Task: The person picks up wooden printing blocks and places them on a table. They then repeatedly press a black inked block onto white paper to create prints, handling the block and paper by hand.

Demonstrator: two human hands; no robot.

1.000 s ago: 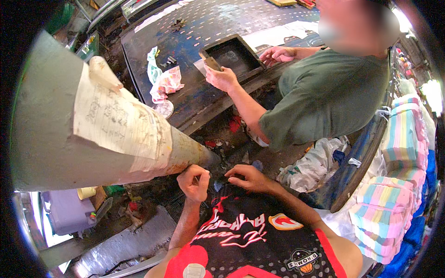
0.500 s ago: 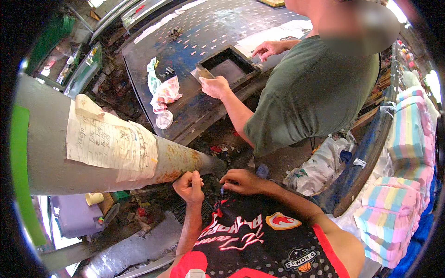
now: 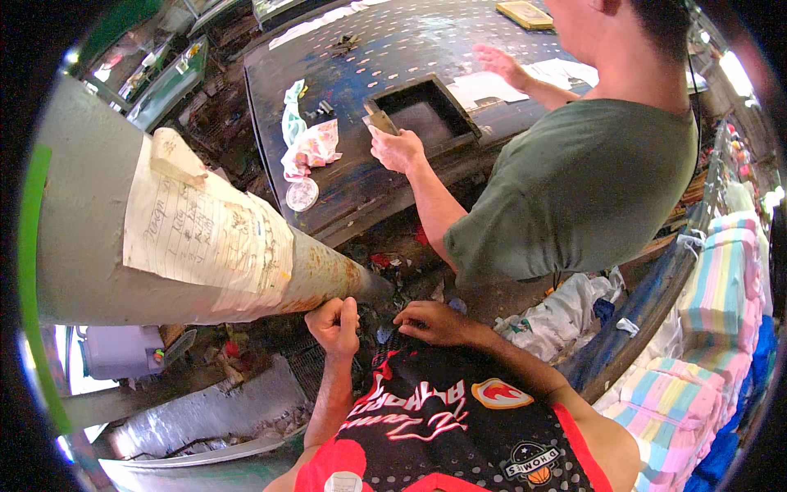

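Observation:
My left hand (image 3: pixel 334 326) is closed in a fist with the thumb up, beside the rusty lower part of the grey pole (image 3: pixel 328 271). No object shows in it. My right hand (image 3: pixel 432 321) is loosely closed in front of my black and red jersey (image 3: pixel 434 394), its fingers bent toward the left fist without touching it. Nothing shows in those fingers either. Beyond my hands, a person in a dark green shirt (image 3: pixel 574 189) stands at a dark table (image 3: pixel 361 201). That person's left hand holds a flat block (image 3: pixel 380 123) over the near-left corner of a black rectangular frame (image 3: pixel 461 111).
Handwritten paper (image 3: pixel 213 230) is stuck on the pole. A stained cloth (image 3: pixel 311 152) and a round white lid (image 3: pixel 302 194) lie on the table. Pastel striped stacks (image 3: pixel 717 279) stand at right, near a white plastic bag (image 3: pixel 549 316). A grey-purple container (image 3: pixel 123 351) stands at left.
The view has shifted slightly. The other person's right hand has lifted away from the frame, its fingers spread. My hands keep nearly the same pose.

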